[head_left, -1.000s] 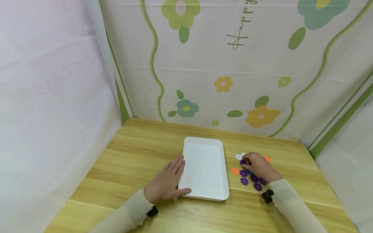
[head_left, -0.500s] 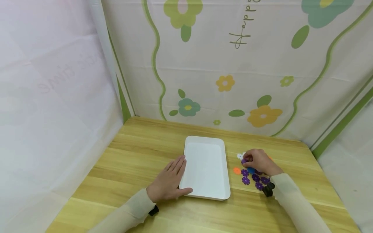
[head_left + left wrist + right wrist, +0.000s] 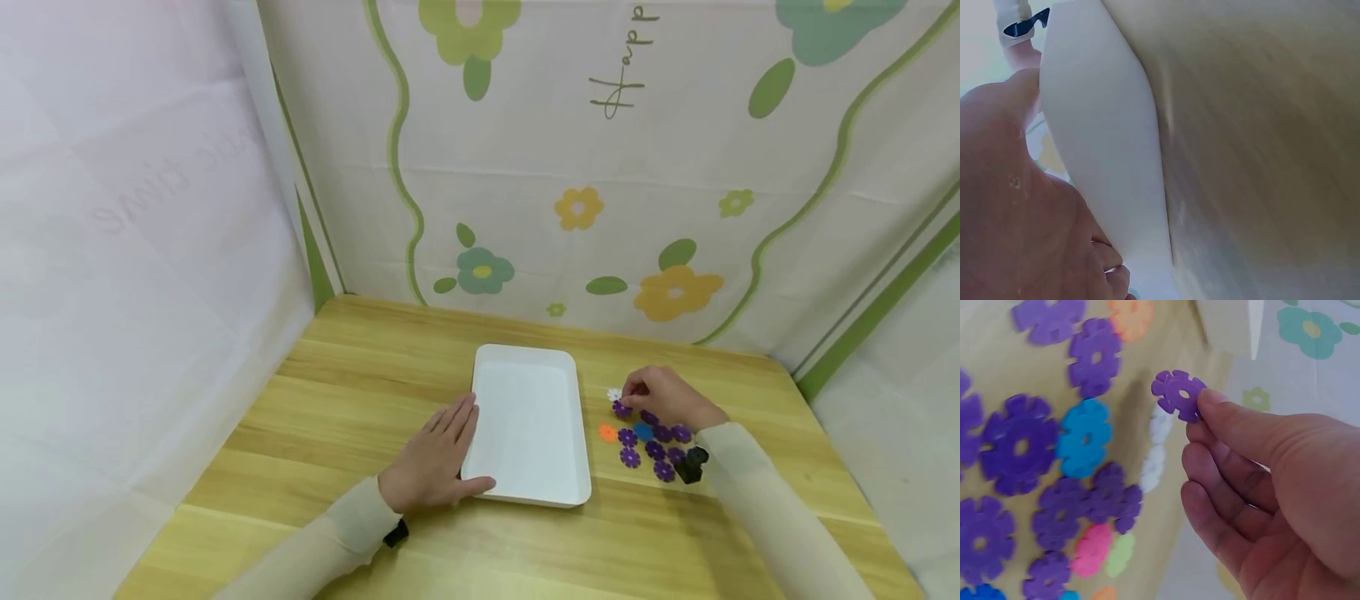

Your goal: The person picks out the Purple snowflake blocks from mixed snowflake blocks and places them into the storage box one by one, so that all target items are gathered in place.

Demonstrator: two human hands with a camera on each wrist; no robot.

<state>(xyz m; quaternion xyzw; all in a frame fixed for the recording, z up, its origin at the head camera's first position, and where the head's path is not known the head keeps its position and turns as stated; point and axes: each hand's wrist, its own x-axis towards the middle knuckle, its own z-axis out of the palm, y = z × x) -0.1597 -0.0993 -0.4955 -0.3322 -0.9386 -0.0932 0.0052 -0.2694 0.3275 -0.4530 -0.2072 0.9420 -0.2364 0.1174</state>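
My right hand [image 3: 667, 396] pinches a purple snowflake disc [image 3: 1175, 394] by its edge, between thumb and index finger. In the right wrist view the disc is raised above the table and its other slots face the camera. Beneath and beside that hand lie loose snowflake discs: mostly purple ones [image 3: 1020, 445], a blue one [image 3: 643, 432], an orange one [image 3: 608, 432] and white ones [image 3: 1154, 465]. My left hand [image 3: 429, 458] rests on the left side of a white tray [image 3: 528, 429], fingers straight along its rim and thumb over the near corner. No discs lie in the tray.
The discs spread over the wooden table [image 3: 390, 367] to the right of the tray. A pink disc [image 3: 1092, 550] and a light green disc [image 3: 1120, 555] lie among them. Behind the table hangs a flowered cloth [image 3: 525, 167], with white cloth at both sides.
My right hand has moved slightly away from the pile with the purple disc, uncovering more discs beneath it. My left hand stays on the tray. The head view shifts a little.
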